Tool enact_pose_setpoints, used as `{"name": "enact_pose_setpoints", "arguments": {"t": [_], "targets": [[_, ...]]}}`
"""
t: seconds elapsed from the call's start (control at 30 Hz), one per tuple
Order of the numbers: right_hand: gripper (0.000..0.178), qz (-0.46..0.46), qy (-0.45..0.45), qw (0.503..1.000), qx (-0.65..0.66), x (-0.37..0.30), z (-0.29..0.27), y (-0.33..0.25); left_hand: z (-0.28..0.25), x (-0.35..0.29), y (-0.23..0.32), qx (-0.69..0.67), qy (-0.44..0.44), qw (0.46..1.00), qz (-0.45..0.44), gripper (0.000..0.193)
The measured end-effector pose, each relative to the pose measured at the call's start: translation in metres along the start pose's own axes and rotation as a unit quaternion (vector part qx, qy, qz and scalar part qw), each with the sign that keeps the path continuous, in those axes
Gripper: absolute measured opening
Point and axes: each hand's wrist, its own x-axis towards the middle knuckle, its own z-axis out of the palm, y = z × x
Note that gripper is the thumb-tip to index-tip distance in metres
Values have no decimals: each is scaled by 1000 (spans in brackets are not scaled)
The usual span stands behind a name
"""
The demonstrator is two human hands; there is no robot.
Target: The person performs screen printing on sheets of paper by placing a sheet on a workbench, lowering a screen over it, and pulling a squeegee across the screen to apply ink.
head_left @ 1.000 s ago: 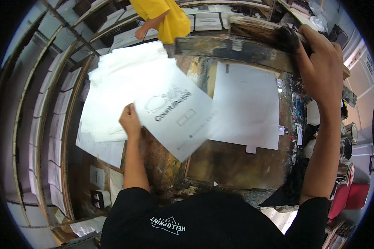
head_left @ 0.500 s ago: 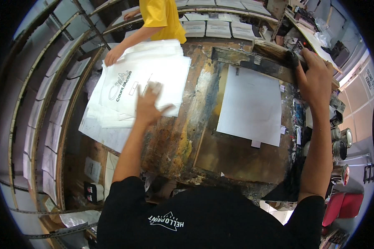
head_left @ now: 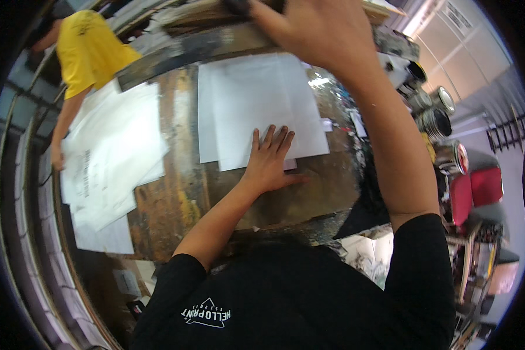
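Note:
My left hand (head_left: 268, 158) lies open, its fingers spread on the lower edge of a white sheet (head_left: 268, 93). That sheet overlaps another white sheet (head_left: 206, 125), whose left edge shows on the stained board (head_left: 233, 201). At the top of the view my right hand (head_left: 326, 29) grips a dark wooden frame (head_left: 186, 49) that is raised at the board's far side. The thumb lies along it beside a black piece (head_left: 236, 6), while the fingertips are out of sight.
A pile of printed white sheets (head_left: 114, 157) covers the left of the table. A co-worker in a yellow shirt (head_left: 90, 49) has a hand on its left edge. Racks with papers (head_left: 49, 233) line the left; cans (head_left: 434, 122) and red chairs (head_left: 475, 189) stand at the right.
My left hand has gone from the printed pile to the board, where a second sheet now overlaps the first. The view has turned right. The co-worker leans further left.

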Motion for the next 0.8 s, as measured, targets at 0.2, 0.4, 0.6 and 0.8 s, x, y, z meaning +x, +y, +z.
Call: {"name": "enact_pose_setpoints", "arguments": {"t": [0.2,0.4,0.6,0.8], "targets": [[53,-17,26,999,28,0,-6,0,16,36,43,-1,-22,999,33,131],[59,-14,105,994,-31,12,-5,0,11,41,49,-4,-37,998,57,131],[57,-10,6,1000,12,11,-16,3,25,34,44,-29,-14,997,75,128],[51,16,-83,992,88,25,-26,-2,-15,35,35,-56,155,985,42,117]]}}
